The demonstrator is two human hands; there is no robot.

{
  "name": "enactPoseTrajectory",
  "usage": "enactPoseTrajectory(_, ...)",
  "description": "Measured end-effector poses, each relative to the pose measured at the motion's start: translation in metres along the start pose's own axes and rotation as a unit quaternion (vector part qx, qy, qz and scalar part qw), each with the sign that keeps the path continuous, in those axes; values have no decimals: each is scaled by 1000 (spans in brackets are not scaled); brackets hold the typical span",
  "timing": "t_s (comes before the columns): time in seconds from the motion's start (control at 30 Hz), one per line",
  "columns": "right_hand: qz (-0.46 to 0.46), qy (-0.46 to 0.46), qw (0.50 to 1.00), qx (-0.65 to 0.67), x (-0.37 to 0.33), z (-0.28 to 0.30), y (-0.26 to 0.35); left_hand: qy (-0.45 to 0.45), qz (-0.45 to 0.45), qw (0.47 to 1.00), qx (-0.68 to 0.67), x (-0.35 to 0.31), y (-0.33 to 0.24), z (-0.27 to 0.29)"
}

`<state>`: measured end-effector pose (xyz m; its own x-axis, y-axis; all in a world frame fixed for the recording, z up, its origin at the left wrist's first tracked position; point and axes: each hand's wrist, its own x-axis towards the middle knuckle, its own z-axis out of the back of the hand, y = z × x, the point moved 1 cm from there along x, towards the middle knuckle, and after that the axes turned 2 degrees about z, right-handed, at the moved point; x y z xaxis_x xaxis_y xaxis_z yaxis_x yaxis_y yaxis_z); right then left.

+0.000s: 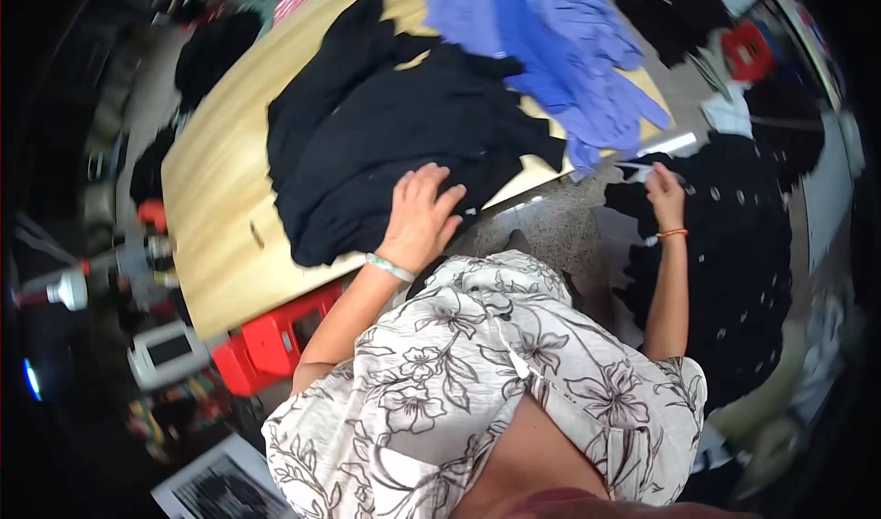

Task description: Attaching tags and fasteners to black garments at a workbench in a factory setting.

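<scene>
A black garment [395, 133] lies loosely folded on the pale wooden table. My left hand [422, 214] rests on its near edge, fingers spread. My right hand [665, 193] is out past the table's right corner, with its fingers closed together. A thin whitish piece [635, 166] shows beside those fingertips; its kind is too blurred to tell. Close to this hand is a pile of black cloth [734, 244] with small light dots or rings. A heap of purple-blue garments [551, 51] lies beyond the black garment and hangs over the table's right edge.
The wooden table [216, 198] carries a small dark object [257, 234] at its left. Red plastic stools [271, 345] stand under its near edge. More dark cloth [665, 10] and a red stool [746, 51] are at the far right. A white plastic frame [167, 354] sits lower left.
</scene>
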<state>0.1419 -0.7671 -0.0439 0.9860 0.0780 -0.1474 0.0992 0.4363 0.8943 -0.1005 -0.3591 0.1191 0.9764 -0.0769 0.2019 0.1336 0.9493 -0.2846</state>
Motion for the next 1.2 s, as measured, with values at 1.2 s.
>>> enactPoseTrajectory(1.2,359,373,822,-237,-25,-326,335,-192,396,665,-604,-192,313,59)
